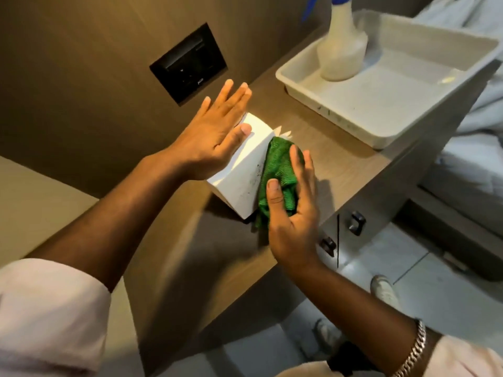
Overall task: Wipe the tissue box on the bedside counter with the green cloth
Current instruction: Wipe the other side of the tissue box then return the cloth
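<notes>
A white tissue box (242, 175) stands on the wooden bedside counter (340, 159), with a tissue tip poking out of its top. My left hand (215, 134) lies flat against the box's left side, fingers stretched out and thumb on the top edge, steadying it. My right hand (294, 205) presses a crumpled green cloth (277, 170) against the box's right side. The cloth hides most of that side, and a few dark specks show on the box's near face.
A white plastic tray (408, 104) sits farther back on the counter with a spray bottle (341, 47) in it. A black switch panel (189, 63) is on the wall behind. Drawer knobs (356, 223), tiled floor and a bed (476, 148) lie to the right.
</notes>
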Tool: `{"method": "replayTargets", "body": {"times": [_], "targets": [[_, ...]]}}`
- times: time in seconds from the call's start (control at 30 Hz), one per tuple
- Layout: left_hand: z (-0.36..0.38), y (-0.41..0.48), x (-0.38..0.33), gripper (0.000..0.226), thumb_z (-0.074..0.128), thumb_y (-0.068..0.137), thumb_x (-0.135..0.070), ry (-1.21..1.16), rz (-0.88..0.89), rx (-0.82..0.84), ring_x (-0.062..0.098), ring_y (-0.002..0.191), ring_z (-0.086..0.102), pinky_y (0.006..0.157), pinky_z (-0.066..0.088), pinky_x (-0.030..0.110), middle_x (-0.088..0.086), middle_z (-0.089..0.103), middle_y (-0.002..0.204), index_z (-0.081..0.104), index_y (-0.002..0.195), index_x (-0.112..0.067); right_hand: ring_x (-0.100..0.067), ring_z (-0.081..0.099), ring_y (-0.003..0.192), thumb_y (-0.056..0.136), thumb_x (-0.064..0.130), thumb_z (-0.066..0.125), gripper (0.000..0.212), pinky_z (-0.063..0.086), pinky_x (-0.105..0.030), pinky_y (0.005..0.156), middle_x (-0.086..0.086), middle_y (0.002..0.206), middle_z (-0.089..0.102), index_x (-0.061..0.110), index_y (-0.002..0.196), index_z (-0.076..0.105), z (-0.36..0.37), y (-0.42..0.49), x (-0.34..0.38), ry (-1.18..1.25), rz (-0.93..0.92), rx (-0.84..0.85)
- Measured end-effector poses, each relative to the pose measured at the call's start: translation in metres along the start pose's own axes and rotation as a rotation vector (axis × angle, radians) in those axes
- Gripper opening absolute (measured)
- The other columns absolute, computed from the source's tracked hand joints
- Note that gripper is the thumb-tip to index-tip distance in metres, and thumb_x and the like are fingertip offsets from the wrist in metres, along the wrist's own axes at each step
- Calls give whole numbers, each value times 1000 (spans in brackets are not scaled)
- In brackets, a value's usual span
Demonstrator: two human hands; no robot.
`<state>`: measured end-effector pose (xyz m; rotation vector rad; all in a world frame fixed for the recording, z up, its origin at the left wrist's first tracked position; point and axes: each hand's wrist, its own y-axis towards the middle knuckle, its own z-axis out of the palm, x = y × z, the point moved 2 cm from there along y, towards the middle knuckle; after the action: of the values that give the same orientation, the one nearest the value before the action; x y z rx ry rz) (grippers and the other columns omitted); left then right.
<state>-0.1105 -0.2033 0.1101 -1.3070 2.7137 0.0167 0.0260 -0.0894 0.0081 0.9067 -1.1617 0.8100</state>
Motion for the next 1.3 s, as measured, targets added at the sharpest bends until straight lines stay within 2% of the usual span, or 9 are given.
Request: {"method": "replayTargets", "body": {"times": [0.07, 0.2, 0.5, 0.63, 0.77, 0.93, 1.07, 1.13, 1.3], "targets": [[1, 3, -8, 63, 13, 97, -47, 27, 51, -11, 12, 148, -16, 118, -13, 36, 0, -5, 164, 2, 153, -21, -4, 11, 149, 96, 31, 52, 61, 27, -4, 106, -1, 165, 9, 43, 148, 21, 14, 8, 1, -31, -18, -37], [0, 6, -8, 63, 12, 96, -46, 18, 43, 8, 13, 149, -13, 120, -8, 37, 1, -4, 164, 1, 153, -21, -19, 9, 152, 97, 18, 53, 62, 31, -16, 113, -9, 165, 7, 30, 147, 18, 27, 2, -5, -20, 16, -146], [1, 6, -5, 65, 13, 95, -46, 14, 40, 2, 14, 150, -11, 122, -4, 40, 3, -4, 164, -1, 152, -19, 2, 4, 149, 95, 18, 55, 65, 25, -9, 111, -2, 165, 4, 39, 145, 18, 45, -5, 8, 103, -25, -143], [2, 6, -6, 64, 14, 95, -46, 15, 38, 8, 13, 149, -12, 122, -4, 39, 2, -5, 164, -1, 152, -20, -11, 10, 151, 96, 14, 55, 64, 30, -19, 114, -7, 165, 9, 37, 143, 19, 34, 6, -2, 62, -16, -185], [1, 6, -8, 64, 14, 95, -45, 2, 21, 8, 12, 149, -12, 122, -4, 39, 2, -4, 164, 0, 152, -20, 0, 14, 148, 92, 7, 60, 70, 33, -13, 109, -7, 164, 10, 34, 146, 24, 42, -22, -11, 93, -21, -175], [0, 5, -8, 62, 18, 94, -37, -64, 7, -5, 12, 149, -10, 123, -2, 40, 2, -2, 164, 6, 153, -18, -23, 13, 152, 91, 11, 60, 66, 36, -48, 115, -12, 163, 11, 26, 146, 27, 56, -15, 0, 131, -107, -195], [1, 5, -7, 62, 18, 95, -35, -72, 6, -3, 13, 150, -10, 123, 1, 44, 3, -2, 164, 7, 153, -17, -19, 10, 152, 92, 9, 57, 58, 26, -41, 120, -16, 161, 13, 15, 145, 33, 51, 12, -1, 95, -170, -298], [0, 5, -7, 62, 18, 95, -36, -62, 5, -8, 14, 150, -9, 123, 1, 44, 4, -1, 164, 7, 153, -16, -28, 14, 151, 92, 5, 56, 59, 34, -48, 116, -21, 161, 15, 13, 146, 32, 50, 14, -6, 153, -131, -316], [2, 6, -8, 62, 18, 95, -36, -52, 11, -19, 14, 150, -8, 123, 2, 43, 4, 0, 164, 6, 152, -16, -17, 34, 143, 84, 5, 69, 51, 43, -35, 110, -15, 150, 39, 21, 130, 55, 36, -13, -18, 110, -29, -260]]}}
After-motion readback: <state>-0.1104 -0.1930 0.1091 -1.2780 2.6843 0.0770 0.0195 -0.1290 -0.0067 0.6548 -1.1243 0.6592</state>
